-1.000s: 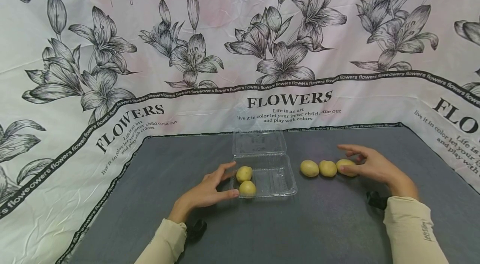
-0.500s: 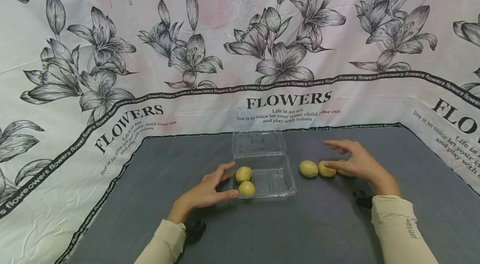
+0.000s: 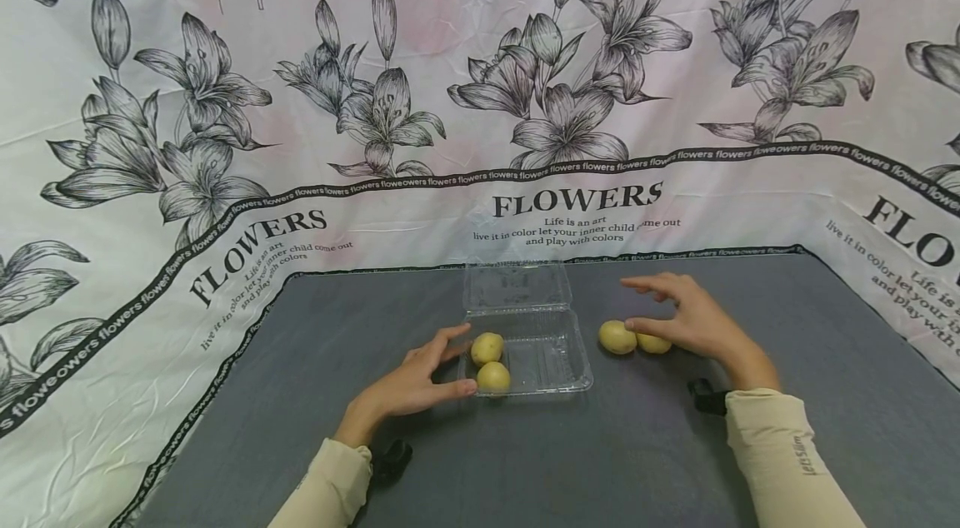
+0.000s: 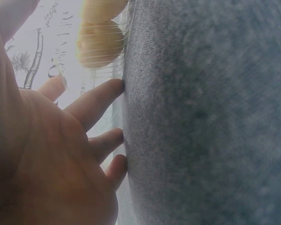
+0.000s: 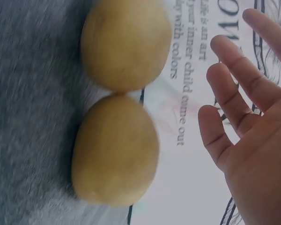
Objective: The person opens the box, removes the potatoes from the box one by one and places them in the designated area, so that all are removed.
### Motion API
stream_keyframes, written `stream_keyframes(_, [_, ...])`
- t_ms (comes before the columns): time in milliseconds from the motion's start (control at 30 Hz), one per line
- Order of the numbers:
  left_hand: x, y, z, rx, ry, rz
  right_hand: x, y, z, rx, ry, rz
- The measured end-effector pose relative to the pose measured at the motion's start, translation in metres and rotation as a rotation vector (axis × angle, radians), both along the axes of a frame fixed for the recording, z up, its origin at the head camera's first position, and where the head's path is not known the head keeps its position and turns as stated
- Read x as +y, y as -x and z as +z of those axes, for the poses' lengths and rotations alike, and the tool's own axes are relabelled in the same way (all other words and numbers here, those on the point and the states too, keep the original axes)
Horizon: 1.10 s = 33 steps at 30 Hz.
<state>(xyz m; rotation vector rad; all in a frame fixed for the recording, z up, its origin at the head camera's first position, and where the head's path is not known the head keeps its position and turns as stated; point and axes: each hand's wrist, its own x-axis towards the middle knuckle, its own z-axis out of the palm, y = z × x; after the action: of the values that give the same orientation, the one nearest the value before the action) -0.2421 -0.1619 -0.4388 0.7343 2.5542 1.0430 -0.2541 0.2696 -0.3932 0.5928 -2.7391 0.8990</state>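
Yellow, rounded fruits (image 3: pixel 617 338), rowed parallel to the grey table's (image 3: pixel 615 453) far edge, lie below-left of the nearer right hand (image 3: pixel 693 317), fingers apart.

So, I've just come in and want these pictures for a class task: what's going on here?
A person is working with both hands at a grey table. Their left hand is by the left edge of a clear container with its lid open; two yellow fruits sit inside. The right hand hovers by the fruits outside, holding nothing. Two show there; the hand could hide another. Whether the thumb touches one isn't clear.
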Motion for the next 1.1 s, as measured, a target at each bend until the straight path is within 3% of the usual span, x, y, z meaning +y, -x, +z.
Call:
stream_keyframes(400, [0.001, 0.001, 0.001, 0.011, 0.000, -0.004, -0.027, -0.004, 0.009, 0.007, 0.022, 0.064])
stream_keyframes(1100, [0.000, 0.001, 0.000, 0.010, 0.005, -0.006, -0.065, -0.005, 0.003, 0.053, 0.027, 0.218])
